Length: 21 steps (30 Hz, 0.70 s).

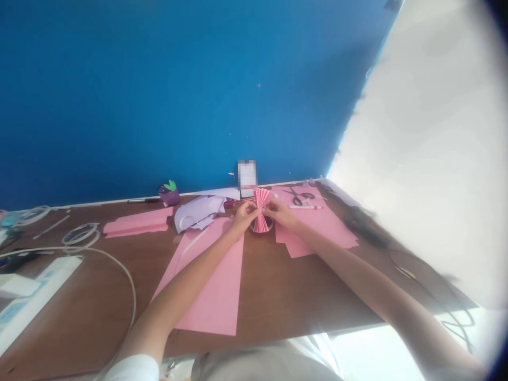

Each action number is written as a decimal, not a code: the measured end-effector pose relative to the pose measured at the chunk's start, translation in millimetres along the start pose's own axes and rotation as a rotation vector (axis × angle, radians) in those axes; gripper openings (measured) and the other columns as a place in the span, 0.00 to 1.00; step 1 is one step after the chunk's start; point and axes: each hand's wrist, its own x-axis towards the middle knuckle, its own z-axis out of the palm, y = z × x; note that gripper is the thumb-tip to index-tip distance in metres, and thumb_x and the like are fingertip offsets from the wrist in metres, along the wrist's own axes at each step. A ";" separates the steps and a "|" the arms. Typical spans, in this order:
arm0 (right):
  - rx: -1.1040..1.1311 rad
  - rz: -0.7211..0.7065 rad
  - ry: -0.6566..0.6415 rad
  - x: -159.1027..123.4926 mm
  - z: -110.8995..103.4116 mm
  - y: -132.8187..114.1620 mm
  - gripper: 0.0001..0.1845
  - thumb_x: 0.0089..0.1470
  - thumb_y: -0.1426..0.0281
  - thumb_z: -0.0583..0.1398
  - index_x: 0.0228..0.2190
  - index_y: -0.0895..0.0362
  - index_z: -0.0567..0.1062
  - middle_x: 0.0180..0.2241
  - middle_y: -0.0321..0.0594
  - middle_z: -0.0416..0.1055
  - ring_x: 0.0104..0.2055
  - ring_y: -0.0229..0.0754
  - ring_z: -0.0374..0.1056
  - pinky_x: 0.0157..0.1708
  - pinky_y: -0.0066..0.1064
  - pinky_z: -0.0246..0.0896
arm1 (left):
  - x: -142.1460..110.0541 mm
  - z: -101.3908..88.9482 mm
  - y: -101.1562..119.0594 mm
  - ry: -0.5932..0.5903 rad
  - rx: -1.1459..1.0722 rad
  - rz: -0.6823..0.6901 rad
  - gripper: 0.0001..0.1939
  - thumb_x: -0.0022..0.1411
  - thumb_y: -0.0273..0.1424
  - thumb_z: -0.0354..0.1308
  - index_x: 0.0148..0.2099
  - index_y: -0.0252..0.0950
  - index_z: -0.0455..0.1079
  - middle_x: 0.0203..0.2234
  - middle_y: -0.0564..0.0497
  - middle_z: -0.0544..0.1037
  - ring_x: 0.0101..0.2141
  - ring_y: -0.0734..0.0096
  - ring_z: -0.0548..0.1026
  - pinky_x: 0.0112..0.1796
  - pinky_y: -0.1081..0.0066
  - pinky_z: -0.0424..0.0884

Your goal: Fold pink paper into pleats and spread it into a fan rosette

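A pleated pink paper fan (261, 221) is pinched at its narrow middle and spreads out above and below like a bow. My left hand (245, 216) grips its waist from the left, fingers closed. From the right, my right hand (279, 210) pinches the same waist with thumb and fingers. Behind the fan's lower half shows the rim of a round dish or roll (271, 226), mostly hidden. Pink sheets lie on both sides: one long sheet (218, 291) under my left forearm and several overlapping sheets (317, 227) by my right arm.
Scissors (297, 199) and a white pen (305, 207) lie on the right sheets. Crumpled lilac paper (200, 211), folded pink paper (138, 221) and a purple pot (170, 196) stand left. A power strip (39, 296) with a cable (133, 286) is nearer. Dark cords (428, 296) run right.
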 end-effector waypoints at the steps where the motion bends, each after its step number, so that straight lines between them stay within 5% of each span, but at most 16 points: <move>1: -0.015 -0.014 0.009 -0.5 0.3 0.4 0.16 0.47 0.58 0.67 0.32 0.55 0.72 0.28 0.34 0.71 0.28 0.37 0.65 0.31 0.31 0.63 | 0.2 -0.1 -0.7 0.000 0.004 -0.002 0.13 0.55 0.36 0.65 0.36 0.34 0.67 0.33 0.53 0.74 0.35 0.74 0.73 0.39 0.75 0.67; 9: -0.099 -0.008 0.024 -13.2 8.3 -14.9 0.16 0.50 0.58 0.65 0.34 0.57 0.75 0.29 0.40 0.76 0.32 0.44 0.72 0.36 0.37 0.67 | -2.7 1.6 3.4 -0.062 -0.039 -0.128 0.17 0.56 0.41 0.64 0.39 0.36 0.65 0.28 0.52 0.77 0.29 0.68 0.78 0.33 0.69 0.72; 21: -0.271 -0.063 0.100 -19.9 12.5 -17.6 0.13 0.55 0.59 0.60 0.32 0.57 0.72 0.30 0.40 0.76 0.32 0.43 0.71 0.34 0.36 0.65 | -2.5 0.4 2.1 -0.045 -0.074 -0.074 0.15 0.54 0.38 0.66 0.38 0.34 0.70 0.30 0.50 0.79 0.32 0.67 0.80 0.39 0.66 0.73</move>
